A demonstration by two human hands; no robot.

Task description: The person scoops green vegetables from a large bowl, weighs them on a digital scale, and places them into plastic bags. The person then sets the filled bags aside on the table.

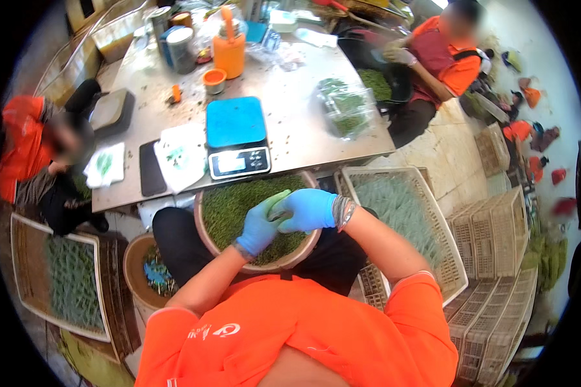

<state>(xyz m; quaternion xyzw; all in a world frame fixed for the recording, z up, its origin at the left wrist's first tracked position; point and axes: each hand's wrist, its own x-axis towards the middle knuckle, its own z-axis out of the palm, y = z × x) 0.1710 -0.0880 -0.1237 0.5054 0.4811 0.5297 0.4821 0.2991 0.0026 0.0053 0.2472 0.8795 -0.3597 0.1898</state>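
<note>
My left hand [258, 226], in a blue glove with greenish fingertips, is over a round tub [204, 235] between my knees. Fine green plant material [230, 208] fills the tub. Against it from the right presses my right hand [308, 210], also gloved in blue, its fingers bent across the left ones. Whatever may lie between the two hands is hidden. Just beyond the tub, at the table's front edge, sits a digital kitchen scale [237, 130] with a blue platform and a lit display.
The table [295, 130] holds a dark phone [152, 168], a white sheet [180, 157], plastic bags of greens [347, 107] and an orange container [228, 54]. Right is a crate of bagged greens [397, 213]; left, a waste bucket [143, 280] and another crate [72, 280]. Co-workers sit at both sides.
</note>
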